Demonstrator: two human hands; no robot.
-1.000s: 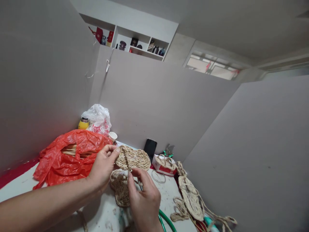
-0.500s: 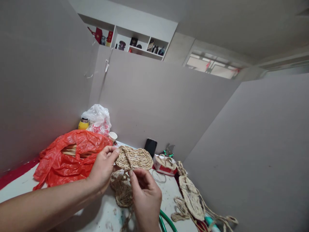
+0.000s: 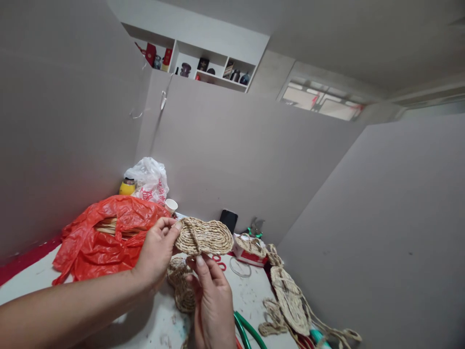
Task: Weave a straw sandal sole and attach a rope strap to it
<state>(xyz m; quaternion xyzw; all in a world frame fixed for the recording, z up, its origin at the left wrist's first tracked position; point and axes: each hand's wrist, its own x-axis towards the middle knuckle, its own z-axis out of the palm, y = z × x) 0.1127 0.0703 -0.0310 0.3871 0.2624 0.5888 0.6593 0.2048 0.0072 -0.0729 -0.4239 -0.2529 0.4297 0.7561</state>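
Note:
A woven straw shoe sole [image 3: 209,237], coiled from braided cord, is held up above the table. My left hand [image 3: 157,247] pinches its left end between thumb and fingers. A braided strap [image 3: 191,230] crosses the sole near that end. My right hand [image 3: 214,295] is at the sole's lower edge, thumb and fingers pinched together where the strap comes down; the fingertips partly hide what they grip. Below, a second woven sole [image 3: 183,291] lies on the table, partly covered by my hands.
A red plastic bag [image 3: 98,257] with straw inside lies left, near a white bag [image 3: 148,177], yellow jar [image 3: 127,186] and paper cup [image 3: 171,205]. Rightward are a phone [image 3: 228,219], pliers [image 3: 256,228], red box [image 3: 250,257], another straw sole [image 3: 290,300] and green handles [image 3: 249,329]. Grey partitions [image 3: 236,145] surround the table.
My right hand has turned and shifted slightly left beneath the sole, its fingers now tucked at the edge. Red scissor handles have come into view behind it. My left hand keeps its hold.

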